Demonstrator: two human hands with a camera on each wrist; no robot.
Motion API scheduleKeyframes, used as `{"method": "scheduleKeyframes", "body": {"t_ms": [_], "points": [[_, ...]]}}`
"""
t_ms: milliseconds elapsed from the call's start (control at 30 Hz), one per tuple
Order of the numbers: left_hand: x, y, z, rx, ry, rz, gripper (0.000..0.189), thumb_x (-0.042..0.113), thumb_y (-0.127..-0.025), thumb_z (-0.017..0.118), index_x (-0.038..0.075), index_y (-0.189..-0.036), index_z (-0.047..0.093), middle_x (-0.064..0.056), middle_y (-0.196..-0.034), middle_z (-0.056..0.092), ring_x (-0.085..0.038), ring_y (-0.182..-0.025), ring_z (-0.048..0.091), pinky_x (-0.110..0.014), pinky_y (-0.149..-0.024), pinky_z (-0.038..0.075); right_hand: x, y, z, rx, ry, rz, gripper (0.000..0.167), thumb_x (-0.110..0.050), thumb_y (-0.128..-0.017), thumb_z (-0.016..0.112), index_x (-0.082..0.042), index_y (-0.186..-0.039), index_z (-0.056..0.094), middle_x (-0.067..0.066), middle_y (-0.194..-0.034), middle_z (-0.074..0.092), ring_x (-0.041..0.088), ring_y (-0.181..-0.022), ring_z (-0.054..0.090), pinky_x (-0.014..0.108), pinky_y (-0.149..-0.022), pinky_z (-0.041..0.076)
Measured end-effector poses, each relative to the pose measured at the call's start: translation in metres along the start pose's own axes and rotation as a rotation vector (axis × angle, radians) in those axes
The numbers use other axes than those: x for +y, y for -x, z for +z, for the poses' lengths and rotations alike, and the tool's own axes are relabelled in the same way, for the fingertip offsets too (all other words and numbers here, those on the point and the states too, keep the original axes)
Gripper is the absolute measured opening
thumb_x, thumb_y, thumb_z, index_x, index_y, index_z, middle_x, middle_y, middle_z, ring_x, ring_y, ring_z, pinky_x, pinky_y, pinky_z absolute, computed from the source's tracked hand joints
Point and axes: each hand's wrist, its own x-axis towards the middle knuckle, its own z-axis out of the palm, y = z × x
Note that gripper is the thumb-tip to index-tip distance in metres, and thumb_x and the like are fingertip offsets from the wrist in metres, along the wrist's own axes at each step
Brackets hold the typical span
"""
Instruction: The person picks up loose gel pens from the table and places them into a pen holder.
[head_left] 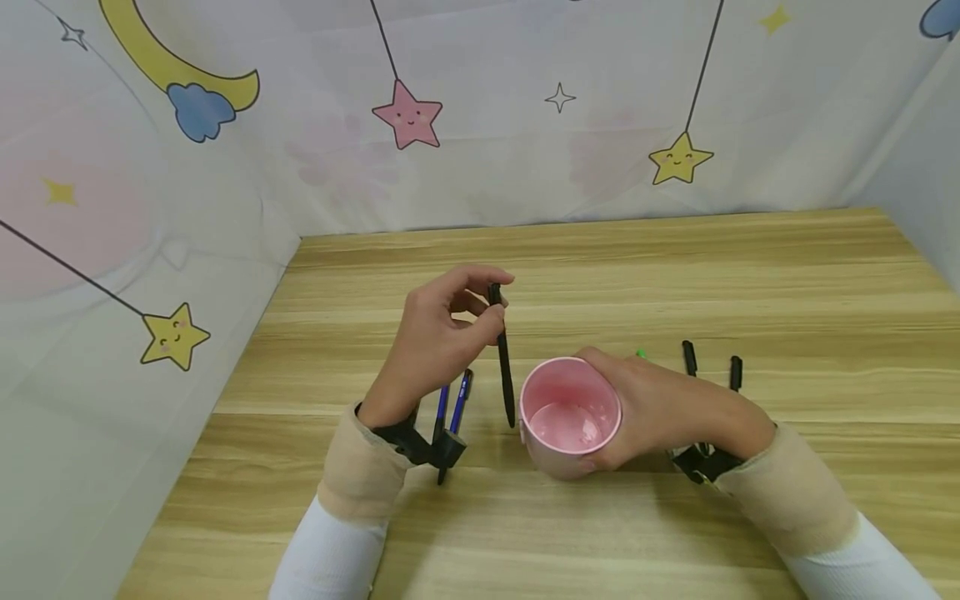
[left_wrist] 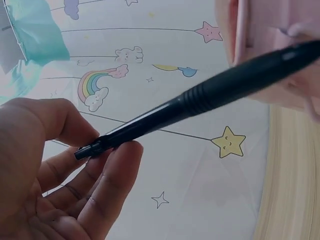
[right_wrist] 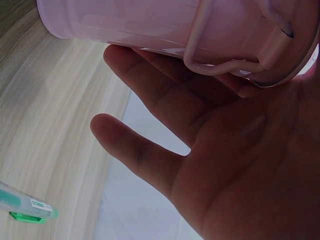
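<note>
My left hand (head_left: 450,329) pinches a black pen (head_left: 504,367) near its clicker end, between thumb and fingers. The pen hangs almost upright, its point down just left of a small pink bucket (head_left: 531,421). In the left wrist view, the pen (left_wrist: 150,120) slants across toward the bucket's pink wall (left_wrist: 290,20). My right hand (head_left: 652,408) grips the bucket from its right side, and its mouth faces up with nothing inside. A pink wire handle (right_wrist: 197,37) shows along the bucket's side in the right wrist view, above my right hand's spread fingers (right_wrist: 145,160).
Two blue-and-black pens (head_left: 459,404) lie by my left wrist, partly hidden. Beyond my right forearm are two black-capped pens (head_left: 690,357). A green-and-clear pen (right_wrist: 25,202) lies on the wooden table (head_left: 600,275). A printed cloth (head_left: 495,167) stands behind the table.
</note>
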Motion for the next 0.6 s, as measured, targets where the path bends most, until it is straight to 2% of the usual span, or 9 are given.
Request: {"method": "scheduleKeyframes", "body": {"t_ms": [167,600], "points": [[0.0012,-0.0005,-0.0012,0.018,0.070,-0.007,0.030,-0.004,-0.091,0.064,0.005,-0.119,0.069,-0.011,-0.095,0.064,-0.022,-0.069,0.067,-0.040,-0.059,0.060,0.0001,-0.0003,-0.0002,-0.001,0.006,0.003,0.084,-0.044,-0.064,0.094,-0.017,-0.132,0.051,-0.004,-0.116,0.067,0.017,-0.103,0.066,0.041,-0.088,0.056],[0.0042,-0.0018,-0.0021,0.039,0.164,-0.031,0.025,-0.006,-0.092,0.063,-0.002,-0.116,0.066,-0.014,-0.094,0.061,-0.024,-0.075,0.068,-0.043,-0.061,0.061,0.0025,-0.0008,0.0004,0.001,0.003,-0.011,0.083,-0.044,-0.065,0.093,-0.018,-0.132,0.051,-0.004,-0.116,0.067,0.017,-0.103,0.066,0.041,-0.089,0.056]]}}
